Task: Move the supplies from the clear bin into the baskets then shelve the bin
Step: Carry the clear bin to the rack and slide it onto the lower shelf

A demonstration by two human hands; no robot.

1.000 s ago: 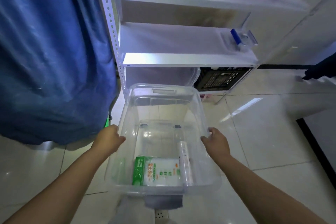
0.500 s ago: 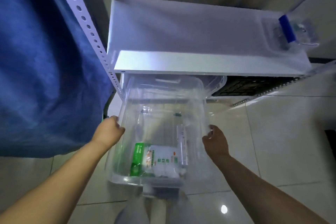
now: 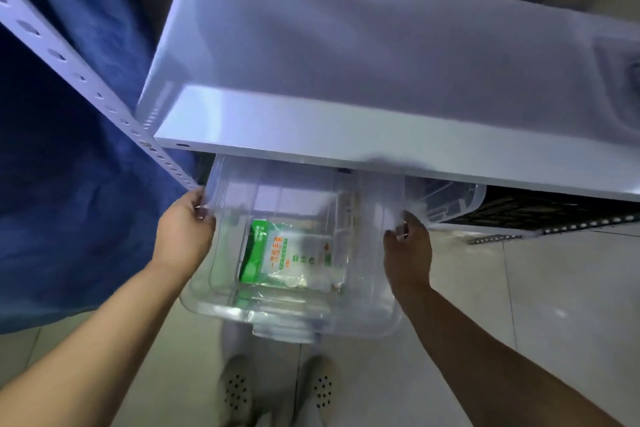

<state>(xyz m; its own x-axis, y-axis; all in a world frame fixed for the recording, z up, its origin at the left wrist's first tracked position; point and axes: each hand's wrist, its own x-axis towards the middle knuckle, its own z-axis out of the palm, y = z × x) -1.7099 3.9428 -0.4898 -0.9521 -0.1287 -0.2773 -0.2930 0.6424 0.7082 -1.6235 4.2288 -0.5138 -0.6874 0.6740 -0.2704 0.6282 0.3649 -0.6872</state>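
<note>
I hold the clear bin (image 3: 298,315) by its two long rims. My left hand (image 3: 183,232) grips the left rim and my right hand (image 3: 408,246) grips the right rim. The bin's far end is under the white shelf board (image 3: 346,149), and its near end sticks out toward me. Inside lies a green-and-white packet (image 3: 277,253) flat on the bottom, with a thin clear roll (image 3: 341,229) beside it on the right.
A perforated white upright (image 3: 79,80) stands left of the bin, with blue fabric (image 3: 62,184) behind it. A second clear bin (image 3: 450,198) and a black crate (image 3: 540,211) sit under the shelf to the right. My shoes (image 3: 277,388) are on the tiled floor.
The bin has moved forward and down, so its far end has gone under the white shelf board. My view has dropped closer to the shelf. Both hands kept their grip.
</note>
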